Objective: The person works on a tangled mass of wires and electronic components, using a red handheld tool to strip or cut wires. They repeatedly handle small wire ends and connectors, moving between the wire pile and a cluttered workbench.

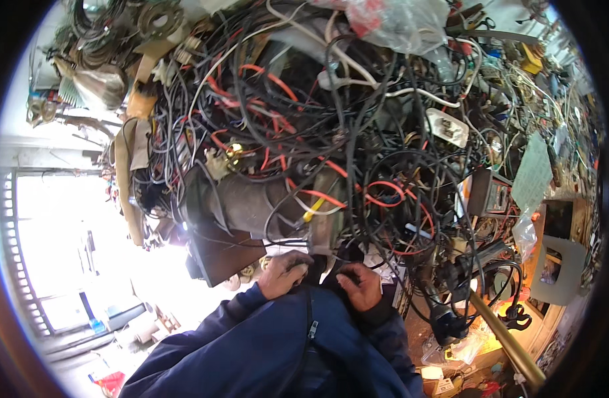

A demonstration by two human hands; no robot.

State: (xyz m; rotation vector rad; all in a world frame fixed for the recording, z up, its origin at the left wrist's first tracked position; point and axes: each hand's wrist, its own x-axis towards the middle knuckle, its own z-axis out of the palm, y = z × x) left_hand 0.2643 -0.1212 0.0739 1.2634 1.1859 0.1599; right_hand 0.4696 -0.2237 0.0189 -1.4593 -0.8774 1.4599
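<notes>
Close in front of my body, my left hand [284,273] has its fingers curled, with the fingertips pointing toward the right. What they hold, if anything, is hidden. Across from it, my right hand [361,286] is also closed, thumb and fingers bent inward, and its contents cannot be made out. A dark patch shows between the two hands, too unclear to name. Right beyond them hangs the lower edge of a big tangle of black, red and white cables [304,132]. A thick grey-brown cylinder [251,204] lies partly under those cables.
A brown box-like panel [225,255] juts out beside my left hand. At the far left is a bright window [56,245]. On the right are a brass-coloured rod [507,338], a grey frame [560,272] and a black cable bundle [450,318]. Clear plastic bags [404,25] lie at the top.
</notes>
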